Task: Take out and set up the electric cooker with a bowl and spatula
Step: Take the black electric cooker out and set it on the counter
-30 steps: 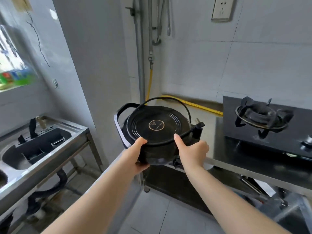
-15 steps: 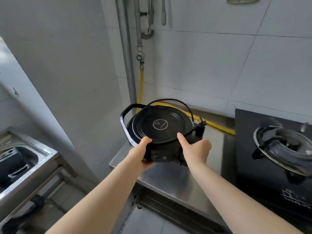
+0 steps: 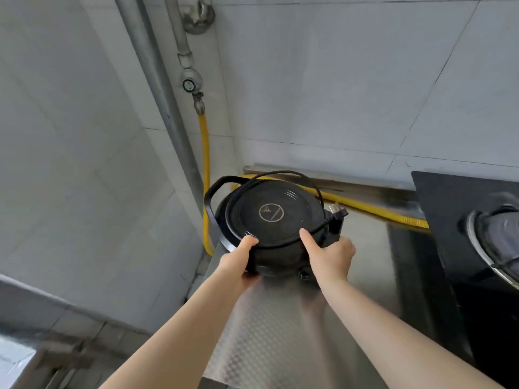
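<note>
The round black electric cooker [image 3: 271,213] is at the far left end of the steel counter [image 3: 283,327], close to the wall corner. Its black cord is looped round its top and the plug [image 3: 337,213] sticks out at its right. A black carrying handle [image 3: 213,203] arches off its left side. My left hand [image 3: 238,259] grips the cooker's near left edge, thumb on the rim. My right hand [image 3: 331,254] grips the near right edge, thumb on the rim. Whether the base touches the counter is hidden by my hands. No bowl or spatula shows.
A black gas stove [image 3: 460,248] with a burner [image 3: 497,240] fills the counter's right side. A yellow gas hose [image 3: 205,164] drops down the wall and runs behind the cooker. Grey pipes [image 3: 157,88] stand in the corner. Tiled walls close in at left and back.
Both hands carried the cooker forward and down over the counter's left end toward the wall. My view tilted down and right; the sink has left the frame.
</note>
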